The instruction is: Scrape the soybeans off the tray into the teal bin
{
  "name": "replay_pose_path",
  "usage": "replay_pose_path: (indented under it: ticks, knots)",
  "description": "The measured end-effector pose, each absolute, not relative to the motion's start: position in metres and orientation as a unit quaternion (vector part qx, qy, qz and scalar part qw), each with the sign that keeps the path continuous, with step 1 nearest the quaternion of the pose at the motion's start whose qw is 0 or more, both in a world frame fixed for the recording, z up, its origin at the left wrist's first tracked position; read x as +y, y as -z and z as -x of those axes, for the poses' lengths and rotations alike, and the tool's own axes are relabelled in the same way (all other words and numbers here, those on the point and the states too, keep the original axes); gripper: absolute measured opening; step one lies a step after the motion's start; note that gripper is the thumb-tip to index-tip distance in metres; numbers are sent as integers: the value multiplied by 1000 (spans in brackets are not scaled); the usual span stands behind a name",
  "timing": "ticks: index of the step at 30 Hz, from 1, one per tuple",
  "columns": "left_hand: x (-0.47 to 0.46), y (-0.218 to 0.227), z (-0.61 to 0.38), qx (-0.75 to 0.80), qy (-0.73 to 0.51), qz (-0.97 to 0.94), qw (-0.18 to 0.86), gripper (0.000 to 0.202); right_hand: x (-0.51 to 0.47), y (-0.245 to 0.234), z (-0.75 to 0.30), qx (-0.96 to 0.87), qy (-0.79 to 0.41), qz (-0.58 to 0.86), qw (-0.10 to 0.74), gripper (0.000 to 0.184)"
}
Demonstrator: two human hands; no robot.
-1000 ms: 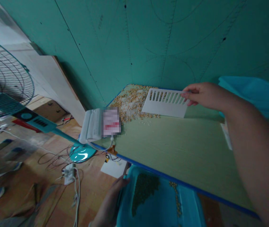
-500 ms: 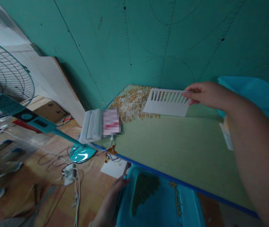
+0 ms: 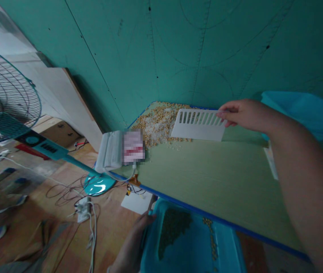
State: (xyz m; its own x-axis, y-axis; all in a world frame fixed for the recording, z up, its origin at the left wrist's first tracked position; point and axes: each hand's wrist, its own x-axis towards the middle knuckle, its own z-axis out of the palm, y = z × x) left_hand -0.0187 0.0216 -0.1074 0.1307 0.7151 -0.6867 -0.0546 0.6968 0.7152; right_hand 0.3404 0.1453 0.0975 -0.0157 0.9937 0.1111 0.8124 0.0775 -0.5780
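Note:
My right hand (image 3: 231, 112) pinches the upper right corner of a white slotted scraper (image 3: 197, 131). The scraper stands tilted on the pale green tabletop (image 3: 201, 174), at the right side of a spread of yellow beans (image 3: 161, 112) mixed with white grains (image 3: 157, 129). Some beans show through its slots. Below the table's front edge, my left hand (image 3: 138, 231) grips the left rim of a blue plastic bin (image 3: 195, 246). Inside the bin lie a patch of small dark green beans (image 3: 174, 229) and a line of yellow beans (image 3: 211, 235).
A white device (image 3: 109, 151) with a cable stands at the table's left corner. A teal fan (image 3: 47, 146) and a power strip (image 3: 83, 209) are on the floor at left. Another blue bin (image 3: 303, 112) sits at the back right against the green wall (image 3: 178, 49).
My right hand and the scraper have shifted slightly left. My left hand and the bin have stayed almost where they were.

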Motion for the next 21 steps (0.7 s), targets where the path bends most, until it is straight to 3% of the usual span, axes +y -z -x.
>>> replay_pose_path:
  ticks: [8,14,18,21]
  knots:
    - [24,105,21,591,-265,-288,705,12,143,-102,-338,-685,-200,658,240,20]
    - [30,103,25,563,-238,-289,737,24,139,-104,-336,-682,-220,650,252,13]
    - [31,104,27,519,-207,-250,791,32,138,-106,-335,-676,-234,653,247,19]
    - [31,107,29,544,-232,-288,753,26,138,-106,-335,-686,-228,651,230,24]
